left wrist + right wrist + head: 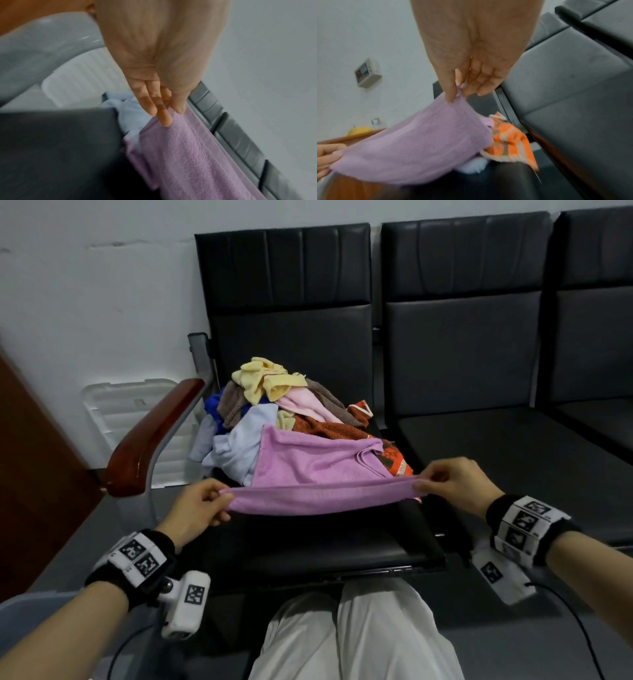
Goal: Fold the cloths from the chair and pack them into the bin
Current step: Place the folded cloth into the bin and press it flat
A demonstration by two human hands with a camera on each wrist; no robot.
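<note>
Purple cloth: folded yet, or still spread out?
Spread, not folded. The purple cloth hangs stretched between the left hand and right hand, each pinching a near corner; its far part drapes over the pile.

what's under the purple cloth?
The purple cloth drapes over the pile's near side: light blue cloth and orange patterned cloth stick out beneath. Anything else under it is hidden.

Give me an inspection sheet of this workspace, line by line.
Surface: black chair seat, front part bare.
Job's things: purple towel stretched between both hands; pile of cloths behind it on the seat; bin not clearly seen.
Clutter: white plastic lid against the wall.
Grippers: left hand and right hand each pinch a towel corner.
Cables: black cable from the right wrist.
Surroundings: wooden armrest, neighbouring seats, white wall.
</note>
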